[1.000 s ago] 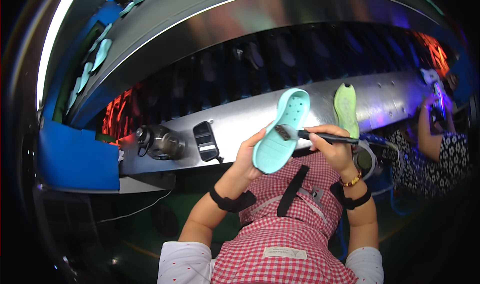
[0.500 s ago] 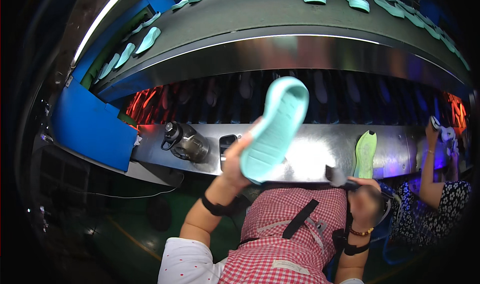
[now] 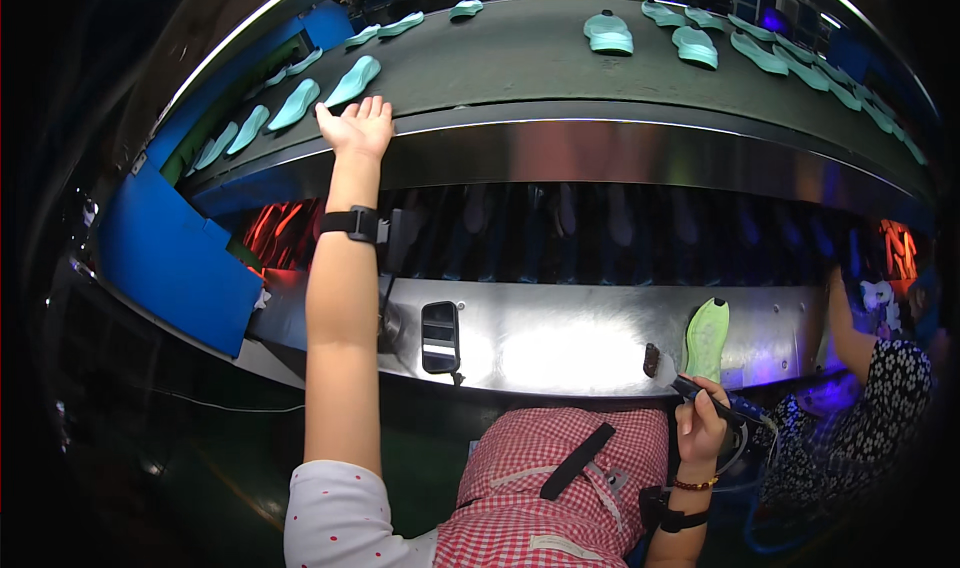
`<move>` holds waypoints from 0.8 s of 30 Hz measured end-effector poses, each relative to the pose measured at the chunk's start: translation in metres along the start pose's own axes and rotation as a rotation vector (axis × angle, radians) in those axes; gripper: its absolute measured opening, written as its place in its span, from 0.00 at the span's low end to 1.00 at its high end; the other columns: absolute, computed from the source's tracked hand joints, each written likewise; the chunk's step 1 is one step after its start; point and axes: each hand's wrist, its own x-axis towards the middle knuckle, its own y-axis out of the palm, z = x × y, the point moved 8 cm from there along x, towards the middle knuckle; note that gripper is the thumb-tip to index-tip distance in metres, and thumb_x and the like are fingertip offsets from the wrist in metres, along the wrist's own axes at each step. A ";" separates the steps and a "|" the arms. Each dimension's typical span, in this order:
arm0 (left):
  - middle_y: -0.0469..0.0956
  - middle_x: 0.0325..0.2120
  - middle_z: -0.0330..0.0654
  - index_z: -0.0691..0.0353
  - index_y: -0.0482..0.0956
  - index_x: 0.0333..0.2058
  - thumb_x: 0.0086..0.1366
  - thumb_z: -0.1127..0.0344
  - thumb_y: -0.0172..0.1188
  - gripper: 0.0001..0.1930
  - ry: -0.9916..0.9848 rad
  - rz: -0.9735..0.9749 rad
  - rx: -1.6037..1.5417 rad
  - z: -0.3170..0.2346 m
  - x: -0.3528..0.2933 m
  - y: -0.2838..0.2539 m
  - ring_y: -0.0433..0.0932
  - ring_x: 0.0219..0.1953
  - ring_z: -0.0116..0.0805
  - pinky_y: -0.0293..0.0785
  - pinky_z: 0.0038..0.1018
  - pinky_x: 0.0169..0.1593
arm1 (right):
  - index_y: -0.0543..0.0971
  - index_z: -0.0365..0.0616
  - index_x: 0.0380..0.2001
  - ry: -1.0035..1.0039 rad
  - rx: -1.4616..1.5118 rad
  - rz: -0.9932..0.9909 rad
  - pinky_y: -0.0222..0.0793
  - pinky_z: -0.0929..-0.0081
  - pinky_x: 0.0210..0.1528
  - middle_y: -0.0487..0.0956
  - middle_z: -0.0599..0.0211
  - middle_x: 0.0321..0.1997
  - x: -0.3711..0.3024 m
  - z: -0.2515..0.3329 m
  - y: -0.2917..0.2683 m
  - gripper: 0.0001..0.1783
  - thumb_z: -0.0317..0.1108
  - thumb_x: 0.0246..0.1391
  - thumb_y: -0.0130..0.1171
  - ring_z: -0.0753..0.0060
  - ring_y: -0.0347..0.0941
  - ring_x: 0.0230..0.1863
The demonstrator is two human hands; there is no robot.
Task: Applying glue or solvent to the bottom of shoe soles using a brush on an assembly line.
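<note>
Mint sole [image 3: 352, 80] had left your left hand [image 3: 357, 128], which lay open at the belt [image 3: 540, 63]. Your right hand [image 3: 700, 423] stayed closed around the dark tool [image 3: 712, 398].

At the lower right, the right hand [image 3: 700, 430] hides most of the dark pen-like tool [image 3: 712, 400] it grips (its kind is unclear). A co-worker [image 3: 880, 408] at the right edge is cut off. Soles [image 3: 600, 213] in the shadowed centre slot blur together.
</note>
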 end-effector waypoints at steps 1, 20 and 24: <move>0.33 0.63 0.50 0.61 0.29 0.61 0.58 0.38 0.39 0.45 0.006 0.013 0.056 -0.001 0.000 0.003 0.37 0.65 0.46 0.37 0.39 0.64 | 0.71 0.32 0.37 0.012 0.014 -0.029 0.56 0.87 0.15 0.75 0.45 0.40 0.001 0.000 -0.005 0.12 0.27 0.50 0.50 0.81 0.59 0.11; 0.57 0.57 0.51 0.58 0.55 0.58 0.52 0.52 0.57 0.37 0.254 0.790 2.221 0.208 -0.023 0.236 0.58 0.59 0.45 0.53 0.32 0.60 | 0.73 0.29 0.35 0.042 0.170 -0.274 0.60 0.87 0.17 0.76 0.47 0.37 0.003 -0.013 -0.089 0.10 0.25 0.49 0.52 0.79 0.63 0.14; 0.59 0.56 0.52 0.57 0.55 0.58 0.51 0.58 0.59 0.36 0.410 1.019 2.350 0.253 -0.012 0.236 0.59 0.58 0.46 0.55 0.32 0.59 | 0.73 0.29 0.34 0.083 0.166 -0.296 0.61 0.87 0.17 0.76 0.48 0.37 0.001 -0.017 -0.097 0.10 0.25 0.48 0.52 0.79 0.64 0.15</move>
